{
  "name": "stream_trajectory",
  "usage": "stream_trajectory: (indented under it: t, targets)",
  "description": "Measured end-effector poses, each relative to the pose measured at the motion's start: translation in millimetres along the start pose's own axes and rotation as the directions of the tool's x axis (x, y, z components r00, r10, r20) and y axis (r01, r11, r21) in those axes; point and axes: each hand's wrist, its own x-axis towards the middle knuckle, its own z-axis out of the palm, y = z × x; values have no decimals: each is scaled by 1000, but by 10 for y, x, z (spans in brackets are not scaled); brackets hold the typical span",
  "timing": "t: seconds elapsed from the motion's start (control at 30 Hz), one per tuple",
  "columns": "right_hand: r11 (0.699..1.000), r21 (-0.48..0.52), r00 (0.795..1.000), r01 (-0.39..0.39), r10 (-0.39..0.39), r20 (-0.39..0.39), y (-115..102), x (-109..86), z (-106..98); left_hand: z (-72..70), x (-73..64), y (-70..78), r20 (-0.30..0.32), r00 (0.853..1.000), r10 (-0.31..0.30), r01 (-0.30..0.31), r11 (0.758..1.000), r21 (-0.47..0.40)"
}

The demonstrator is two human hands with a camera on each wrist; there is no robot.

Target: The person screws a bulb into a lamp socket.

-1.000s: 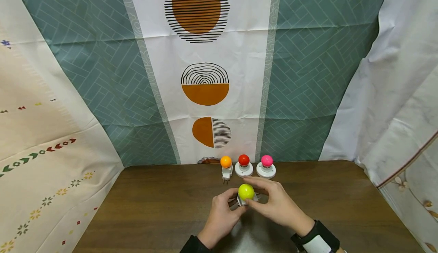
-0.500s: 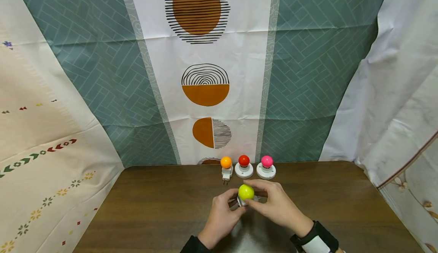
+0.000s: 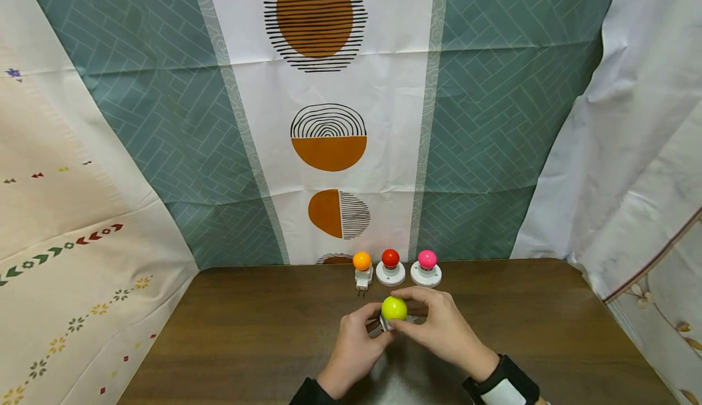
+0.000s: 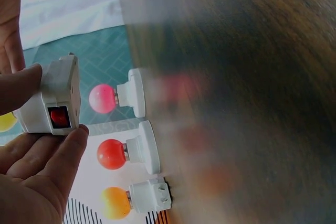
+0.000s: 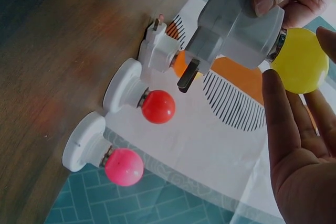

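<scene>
Above the table, my left hand [image 3: 353,341] grips a white plug-in lamp socket [image 4: 50,98] between thumb and fingers. The socket has a red rocker switch [image 4: 59,117] on its side, and a metal plug prong [image 5: 189,76] sticks out of its far end. A yellow light bulb [image 5: 302,60] sits in the socket's mouth, a strip of its metal base showing. My right hand [image 3: 441,326] holds this bulb between thumb and fingertips. In the right wrist view the fingers spread around the glass. How deep the bulb's thread goes is hidden.
Along the back of the wooden table [image 3: 247,332] stand three bulbs in white holders: an orange bulb [image 3: 362,260] in a plug-in socket, a red bulb [image 3: 390,257] and a pink bulb [image 3: 427,259] on round bases. A patterned cloth [image 3: 477,210] hangs behind them.
My right fingers and thumb have shifted slightly around the yellow bulb. My left hand keeps the socket in nearly the same place.
</scene>
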Motion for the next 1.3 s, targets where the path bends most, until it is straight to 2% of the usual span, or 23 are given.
stream_trajectory:
  t: [0.13, 0.23, 0.47, 0.57, 0.73, 0.93, 1.07, 1.17, 1.3]
  targets:
    - [1000, -23, 999, -17, 17, -32, 7, 2, 3, 3, -2, -8, 4, 1000, 8, -8, 1000, -6]
    - [1000, -28, 1000, -9, 9, -28, 14, 7, -5, 2, 0, -8, 10, 1000, 7, -7, 1000, -19]
    - [996, -28, 994, 81, -78, 82, 13, 25, -39, 3, 11, -11, 6, 1000, 7, -7, 1000, 8]
    - [995, -26, 990, 97, -94, 103, 13, 28, -41, 9, 15, -15, 1, 1000, 14, -14, 1000, 17]
    - [994, -25, 992, 106, -104, 75, 14, 29, -30, 13, 16, -16, 5, 1000, 15, -15, 1000, -5]
    - [999, -11, 999, 40, -41, -24, 3, 21, 21, 15, 16, -8, 16, 1000, 14, -13, 999, -45]
    - [1000, -28, 997, 10, -12, -71, 1, 6, 54, 14, 11, -5, 14, 1000, 11, -10, 999, -39]
    - [999, -49, 998, 21, -24, -59, 4, -1, 45, 10, 7, -4, 16, 1000, 0, 1, 999, -35]
    - [998, -43, 999, 52, -51, 15, -3, -2, 8, 0, 2, -3, 16, 1000, -12, 13, 999, -36]
